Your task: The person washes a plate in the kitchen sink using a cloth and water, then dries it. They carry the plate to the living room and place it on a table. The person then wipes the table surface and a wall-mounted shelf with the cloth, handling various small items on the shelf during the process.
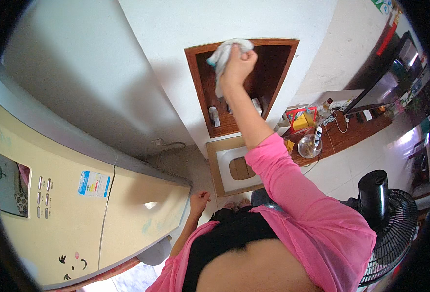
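Note:
My right hand (238,67) reaches up to a wood-framed wall niche (296,45), gripping a crumpled white cloth (222,54). The cloth lies against the left upper part of the frame and hangs down below my wrist. Inside the niche, a small white bottle or canister (214,116) stands at the lower left, and a white box (256,106) is partly hidden by my forearm. Low beside the refrigerator, my left hand (199,203) hangs with its fingers curled and nothing visible in it.
A cream refrigerator (138,215) fills the left side. Below the niche is a cardboard box (215,179) with a white inner piece. At right, a wooden cabinet top (341,140) carries a glass bowl (310,146), a red-framed basket (302,120), cables and a television (379,87). A black fan (386,226) stands close behind my right arm.

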Action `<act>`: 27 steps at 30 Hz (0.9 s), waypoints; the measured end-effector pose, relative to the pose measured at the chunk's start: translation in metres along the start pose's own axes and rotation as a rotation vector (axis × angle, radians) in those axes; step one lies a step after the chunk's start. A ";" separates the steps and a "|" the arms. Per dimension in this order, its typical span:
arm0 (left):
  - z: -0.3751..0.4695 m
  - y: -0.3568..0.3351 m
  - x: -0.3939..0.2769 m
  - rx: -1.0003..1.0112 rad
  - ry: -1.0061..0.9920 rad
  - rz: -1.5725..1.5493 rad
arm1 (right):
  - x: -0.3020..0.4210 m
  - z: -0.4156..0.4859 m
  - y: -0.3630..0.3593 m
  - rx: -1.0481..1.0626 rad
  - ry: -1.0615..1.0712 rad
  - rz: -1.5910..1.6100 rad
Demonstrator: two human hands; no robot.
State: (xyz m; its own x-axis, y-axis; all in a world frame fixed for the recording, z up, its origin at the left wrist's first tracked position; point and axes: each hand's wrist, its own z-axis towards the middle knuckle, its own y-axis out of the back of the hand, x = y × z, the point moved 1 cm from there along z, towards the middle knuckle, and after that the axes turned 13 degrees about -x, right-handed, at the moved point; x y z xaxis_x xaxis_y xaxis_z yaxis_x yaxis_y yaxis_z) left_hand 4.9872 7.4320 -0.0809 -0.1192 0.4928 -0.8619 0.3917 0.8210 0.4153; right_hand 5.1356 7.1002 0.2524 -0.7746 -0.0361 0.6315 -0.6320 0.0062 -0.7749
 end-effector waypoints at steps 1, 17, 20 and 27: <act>-0.001 0.000 -0.007 -0.009 0.000 0.005 | -0.011 -0.007 0.000 0.040 0.050 -0.108; 0.077 0.026 -0.304 -0.248 -0.470 -0.134 | -0.063 -0.031 0.065 0.631 0.408 -0.666; 0.114 0.008 -0.323 -0.325 -0.594 -0.370 | -0.087 -0.021 0.096 0.699 0.287 -0.789; 0.139 -0.017 -0.292 -0.349 -0.448 -0.296 | -0.155 -0.003 0.149 0.747 0.185 -0.946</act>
State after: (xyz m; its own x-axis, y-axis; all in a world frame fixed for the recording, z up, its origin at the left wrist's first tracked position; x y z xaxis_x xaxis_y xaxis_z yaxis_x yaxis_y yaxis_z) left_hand 5.1420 7.2342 0.1234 0.2456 0.1249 -0.9613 0.0713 0.9866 0.1464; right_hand 5.1614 7.1099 0.0394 -0.0464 0.4285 0.9023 -0.8263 -0.5241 0.2064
